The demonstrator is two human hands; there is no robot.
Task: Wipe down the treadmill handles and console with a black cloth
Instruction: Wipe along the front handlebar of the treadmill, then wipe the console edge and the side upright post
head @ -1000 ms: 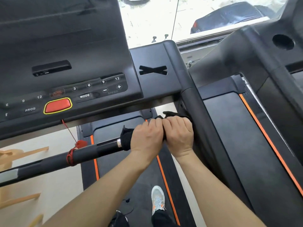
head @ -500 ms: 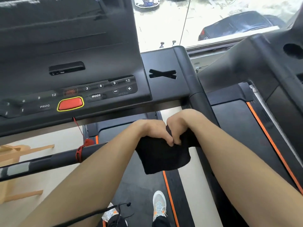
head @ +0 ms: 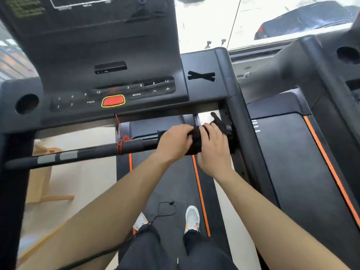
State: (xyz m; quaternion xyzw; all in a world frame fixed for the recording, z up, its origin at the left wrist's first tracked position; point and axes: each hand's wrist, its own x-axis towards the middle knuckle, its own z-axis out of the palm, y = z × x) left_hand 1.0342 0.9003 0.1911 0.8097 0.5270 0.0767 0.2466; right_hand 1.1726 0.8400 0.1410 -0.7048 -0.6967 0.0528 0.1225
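Note:
The black cloth [head: 196,142] is wrapped around the right end of the horizontal black handle bar [head: 93,152], below the console [head: 109,80]. My left hand [head: 174,141] grips the cloth on the bar from the left. My right hand [head: 213,149] presses on the cloth from the right, close to the right side rail [head: 240,121]. A loose corner of the cloth sticks up by the rail. The console carries a red stop button [head: 113,100] and dark keys.
A red safety cord [head: 121,142] hangs from the console and is tied around the bar. A second treadmill [head: 311,94] stands to the right. My feet in light shoes [head: 191,218] stand on the belt. Wooden furniture [head: 41,172] sits at the left.
The cloth hung loose from both hands half a second ago; now it is wrapped back around the bar's right end with both hands on it. The view has tilted down.

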